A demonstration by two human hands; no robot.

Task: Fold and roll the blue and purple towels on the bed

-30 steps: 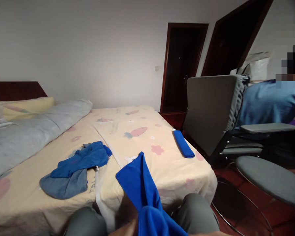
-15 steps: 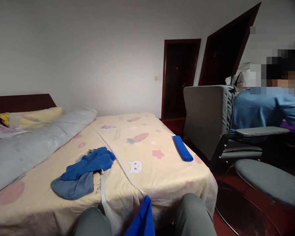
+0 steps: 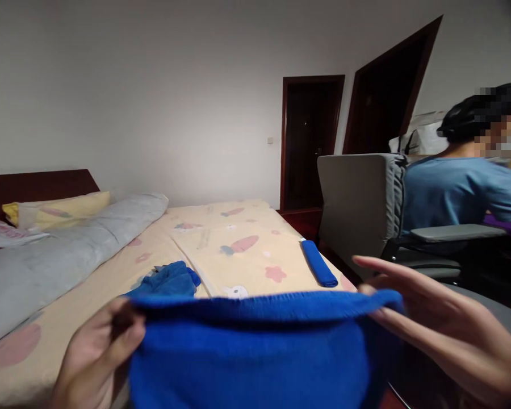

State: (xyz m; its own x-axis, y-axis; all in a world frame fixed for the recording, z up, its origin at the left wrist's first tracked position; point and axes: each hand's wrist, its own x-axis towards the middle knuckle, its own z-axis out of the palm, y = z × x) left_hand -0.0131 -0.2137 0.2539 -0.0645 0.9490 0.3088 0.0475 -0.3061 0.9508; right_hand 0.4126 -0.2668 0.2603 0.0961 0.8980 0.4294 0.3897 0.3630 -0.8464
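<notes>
A bright blue cloth [image 3: 251,352] is stretched between my two hands at the bottom of the head view, its stitched top edge running nearly level. My left hand [image 3: 100,352] is closed on its upper left corner, fingers and thumb pinched together. At the upper right corner, my right hand [image 3: 447,329] grips the edge between thumb and fingers, with one finger pointing outward. The cloth's lower part runs out of view. Behind it, a crumpled blue cloth [image 3: 170,278] lies on the bed, partly hidden. A blue cloth roll [image 3: 319,263] rests near the bed's right edge.
The bed [image 3: 213,227] has a patterned yellow sheet, with a grey quilt [image 3: 89,238] and a pillow [image 3: 68,205] at left. To the right stands a grey chair [image 3: 353,199], where a person in a blue shirt [image 3: 451,187] sits. A dark door [image 3: 310,142] is beyond.
Both hands have come into view, raising the blue cloth from between the knees and spreading it wide. It now covers the knees and part of the crumpled cloth.
</notes>
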